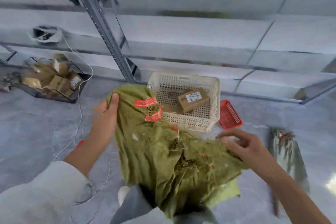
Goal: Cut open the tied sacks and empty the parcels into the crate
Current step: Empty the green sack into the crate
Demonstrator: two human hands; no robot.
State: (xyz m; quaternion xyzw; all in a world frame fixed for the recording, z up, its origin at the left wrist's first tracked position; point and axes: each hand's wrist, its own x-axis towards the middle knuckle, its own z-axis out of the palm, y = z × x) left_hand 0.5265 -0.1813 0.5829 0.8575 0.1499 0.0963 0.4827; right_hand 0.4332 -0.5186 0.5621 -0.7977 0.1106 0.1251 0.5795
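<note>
Just in front of the white crate point(183, 100), the green sack point(154, 151) hangs, its top gripped tight in the left hand point(107, 109); the right hand point(245, 145) pinches its lower edge, and one brown parcel point(193, 99) lies inside the crate.

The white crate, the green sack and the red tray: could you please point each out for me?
white crate point(214, 85): head view, its right rim.
green sack point(145, 152): head view, the middle of the cloth.
red tray point(230, 114): head view, its mesh floor.
</note>
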